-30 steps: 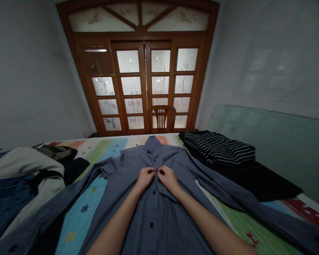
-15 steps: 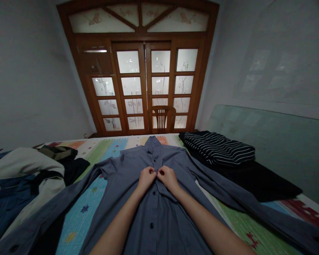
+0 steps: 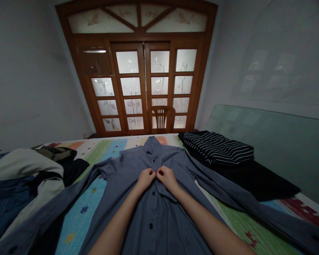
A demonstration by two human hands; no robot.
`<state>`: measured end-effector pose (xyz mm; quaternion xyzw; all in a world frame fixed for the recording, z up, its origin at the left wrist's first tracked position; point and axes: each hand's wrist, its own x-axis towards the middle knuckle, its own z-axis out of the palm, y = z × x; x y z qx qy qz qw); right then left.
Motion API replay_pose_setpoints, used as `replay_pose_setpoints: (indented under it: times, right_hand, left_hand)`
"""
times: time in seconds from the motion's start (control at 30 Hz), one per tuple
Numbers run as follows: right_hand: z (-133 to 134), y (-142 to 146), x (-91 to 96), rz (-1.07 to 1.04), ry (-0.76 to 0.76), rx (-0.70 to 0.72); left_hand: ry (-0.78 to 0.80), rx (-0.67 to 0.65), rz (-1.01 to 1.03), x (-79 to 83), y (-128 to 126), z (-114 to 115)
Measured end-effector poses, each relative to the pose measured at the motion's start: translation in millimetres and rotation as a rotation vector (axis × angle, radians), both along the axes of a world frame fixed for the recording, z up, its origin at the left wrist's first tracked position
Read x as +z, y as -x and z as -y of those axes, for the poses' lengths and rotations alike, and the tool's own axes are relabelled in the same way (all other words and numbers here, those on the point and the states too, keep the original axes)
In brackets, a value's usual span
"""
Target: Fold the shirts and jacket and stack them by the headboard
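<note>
A grey-blue long-sleeved button-up shirt point(image 3: 117, 198) lies front up with its collar point(image 3: 152, 144) at the far end and its sleeves spread to both sides. My left hand point(image 3: 146, 179) and my right hand point(image 3: 166, 177) meet at the front placket on the chest, fingertips pinched on the shirt's edges. Whatever button sits between the fingers is hidden. Below my hands, dark buttons show on the placket, one point(image 3: 153, 193) close by and another point(image 3: 151, 226) lower down. The right-hand front edge hangs loose beneath my right wrist.
The shirt rests on a bed with a striped, patterned sheet point(image 3: 82, 198). On the right lie a folded striped garment point(image 3: 220, 148) and black cloth point(image 3: 263, 180). Beige and blue clothes point(image 3: 23, 180) are heaped on the left. A wooden chair point(image 3: 161, 118) stands beyond, before glazed doors point(image 3: 145, 88).
Both hands keep their pinch at the same spot on the placket. The whole view has shifted very slightly; the shirt and other clothes lie as before.
</note>
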<state>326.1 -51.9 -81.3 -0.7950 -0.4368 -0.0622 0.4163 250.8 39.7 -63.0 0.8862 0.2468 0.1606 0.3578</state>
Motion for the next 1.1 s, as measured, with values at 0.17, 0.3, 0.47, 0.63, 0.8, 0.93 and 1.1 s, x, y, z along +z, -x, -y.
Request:
replay_pose_setpoints:
  times: [0.17,0.3,0.47,0.63,0.8,0.93,1.1]
  right_hand:
    - [-0.4,-0.3,-0.5,-0.036,-0.013,0.014]
    - [-0.7,-2.8,-0.6,-0.096,-0.033,0.027]
    - [-2.4,-6.6,-2.0,-0.184,-0.059,0.05]
    - [-3.8,-8.5,-3.4,-0.23,-0.076,0.062]
    - [-2.3,-7.1,-3.5,-0.226,-0.087,0.047]
    - [-1.3,-5.5,-3.6,-0.192,-0.077,0.037]
    - [-0.6,-3.3,-3.5,-0.145,-0.035,0.052]
  left_hand:
    - [0.027,0.01,0.037,-1.4,0.3,0.5]
    - [0.074,0.031,0.082,-3.2,0.1,-0.1]
    - [0.144,0.024,0.13,-5.3,-0.1,-2.1]
    - [0.176,-0.001,0.153,-6.5,-0.8,-3.2]
    - [0.152,0.004,0.153,-8.9,-2.2,-2.0]
    - [0.109,0.031,0.145,-8.3,-1.4,0.9]
    - [0.04,0.093,0.148,-4.8,1.8,2.7]
